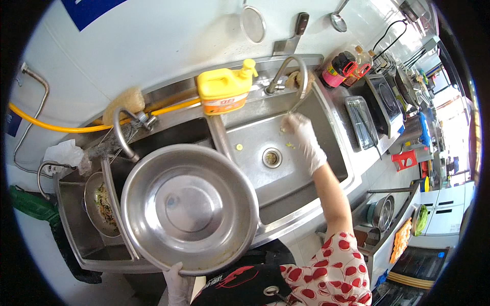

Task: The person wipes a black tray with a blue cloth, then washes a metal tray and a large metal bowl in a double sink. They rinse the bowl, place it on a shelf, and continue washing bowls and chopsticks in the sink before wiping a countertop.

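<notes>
My gloved left hand (pixel 176 283) grips the near rim of a large stainless steel basin (pixel 187 204). The basin looks bare inside apart from smears near its lower rim, and it rests over the middle sink compartment. My gloved right hand (pixel 300 134) is inside the right sink compartment (pixel 256 178), just below the curved right faucet (pixel 296 63). Its fingers are bunched, and whether they hold a scrap is unclear. A round pale green slice (pixel 239 147) and small green bits (pixel 290 145) lie on the sink floor around the drain (pixel 272 157).
A yellow detergent jug (pixel 224 90) stands on the sink ledge between the two faucets. At left, a bowl of food scraps (pixel 103 208) sits in the small compartment beside the left faucet (pixel 124 134). A cleaver (pixel 293 36) hangs on the wall. Sauce bottles (pixel 338 69) stand right of the sink.
</notes>
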`<action>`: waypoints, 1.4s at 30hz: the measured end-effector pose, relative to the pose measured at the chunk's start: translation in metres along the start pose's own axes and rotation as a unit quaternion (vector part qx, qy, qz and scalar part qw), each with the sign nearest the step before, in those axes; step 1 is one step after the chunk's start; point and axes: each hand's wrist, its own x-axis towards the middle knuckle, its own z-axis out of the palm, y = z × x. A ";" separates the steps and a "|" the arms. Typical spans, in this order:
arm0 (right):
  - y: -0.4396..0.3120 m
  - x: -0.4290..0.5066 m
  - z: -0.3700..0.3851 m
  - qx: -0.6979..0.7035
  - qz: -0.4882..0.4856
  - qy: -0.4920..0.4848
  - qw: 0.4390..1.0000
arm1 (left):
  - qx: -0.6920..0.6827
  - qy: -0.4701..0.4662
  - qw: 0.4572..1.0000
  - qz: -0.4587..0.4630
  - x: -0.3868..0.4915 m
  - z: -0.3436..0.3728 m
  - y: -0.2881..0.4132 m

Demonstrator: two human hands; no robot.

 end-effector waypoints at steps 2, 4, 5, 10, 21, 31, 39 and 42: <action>-0.005 0.066 -0.027 -0.061 -0.080 0.024 0.995 | 0.016 -0.022 1.000 -0.014 0.007 0.039 -0.010; -0.003 0.132 -0.038 -0.138 -0.151 0.048 0.978 | 0.069 -0.004 0.997 0.028 0.007 0.081 -0.031; 0.000 0.160 -0.040 -0.182 -0.145 0.066 0.970 | 0.089 0.002 0.995 0.053 0.008 0.103 -0.044; 0.018 0.224 -0.030 -0.073 -0.027 -0.125 0.989 | 0.228 0.012 0.972 0.052 0.002 0.179 -0.088; 0.244 0.085 -0.072 -0.162 0.295 -0.015 0.941 | 0.147 0.310 0.939 -0.027 -0.080 0.157 -0.078; 0.355 0.171 0.109 -0.327 0.083 0.014 0.941 | 0.020 0.456 0.889 -0.028 -0.106 0.139 -0.106; 0.313 0.062 0.214 -0.370 -0.180 -0.239 0.879 | -0.038 0.468 0.883 0.019 -0.113 0.129 -0.115; 0.294 0.040 0.204 -0.424 -0.274 -0.257 0.824 | -0.081 0.428 0.900 0.009 -0.113 0.111 -0.123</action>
